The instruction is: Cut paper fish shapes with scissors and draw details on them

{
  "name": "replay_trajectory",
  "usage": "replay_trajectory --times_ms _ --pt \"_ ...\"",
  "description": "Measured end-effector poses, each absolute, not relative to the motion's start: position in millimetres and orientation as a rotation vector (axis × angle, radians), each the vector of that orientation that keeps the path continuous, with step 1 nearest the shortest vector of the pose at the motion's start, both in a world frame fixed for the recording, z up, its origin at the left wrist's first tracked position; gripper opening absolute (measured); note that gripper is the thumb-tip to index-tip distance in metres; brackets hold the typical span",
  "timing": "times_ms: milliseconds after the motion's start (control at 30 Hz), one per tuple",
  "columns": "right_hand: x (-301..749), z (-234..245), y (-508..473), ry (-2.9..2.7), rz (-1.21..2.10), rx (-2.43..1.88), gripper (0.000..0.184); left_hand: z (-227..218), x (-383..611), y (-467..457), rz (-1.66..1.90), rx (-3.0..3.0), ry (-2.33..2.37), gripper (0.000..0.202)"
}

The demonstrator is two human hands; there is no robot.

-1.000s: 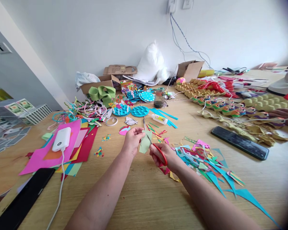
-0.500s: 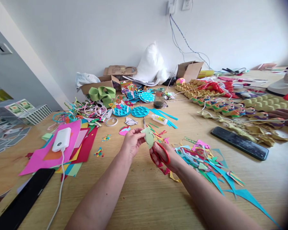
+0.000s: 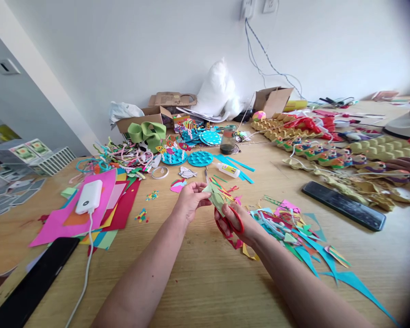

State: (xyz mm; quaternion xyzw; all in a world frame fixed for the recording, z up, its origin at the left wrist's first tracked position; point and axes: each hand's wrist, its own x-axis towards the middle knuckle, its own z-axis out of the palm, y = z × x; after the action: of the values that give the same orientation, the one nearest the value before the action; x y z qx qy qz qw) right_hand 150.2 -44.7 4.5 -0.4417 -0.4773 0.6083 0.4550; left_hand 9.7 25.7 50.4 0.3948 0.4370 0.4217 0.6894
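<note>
A wooden worktop carries everything, running back to a pale wall. A large mound of white stuffing sits at the back. Egg-carton strips stretch along the right, where another person's hand rests beside them. On the left, coloured sheets overlap in a loose stack, with a white power bank lying on top. To the right of the working hands spreads a heap of paper scraps; a dark phone lies beyond it.

In the middle, the left hand has its fingers clamped on the left end of a pale green paper piece. The right hand has its fingers closed around the handles of red-handled scissors, just at the paper's lower right end; the blades are hard to make out. The paper is held above the worktop, between the hands. Past them lie a glue bottle, a white fish cutout and, smallest, little coloured dots.
</note>
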Motion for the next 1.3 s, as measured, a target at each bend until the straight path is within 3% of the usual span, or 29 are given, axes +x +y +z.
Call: replay_trajectory --times_ms 233,633,1067,1300 --pt "155 5 -46 -1.29 1.563 -1.031 0.072 52 4 28 0.943 0.886 0.941 0.023" --pt "157 17 -48 -1.186 1.816 -0.951 0.049 44 0 33 0.851 0.761 0.849 0.024" --pt "158 9 -46 -1.351 1.548 -1.082 0.03 46 7 28 0.893 0.81 0.904 0.025" --pt "158 10 -46 -1.378 1.534 -1.095 0.036 44 1 30 0.913 0.958 0.91 0.03"
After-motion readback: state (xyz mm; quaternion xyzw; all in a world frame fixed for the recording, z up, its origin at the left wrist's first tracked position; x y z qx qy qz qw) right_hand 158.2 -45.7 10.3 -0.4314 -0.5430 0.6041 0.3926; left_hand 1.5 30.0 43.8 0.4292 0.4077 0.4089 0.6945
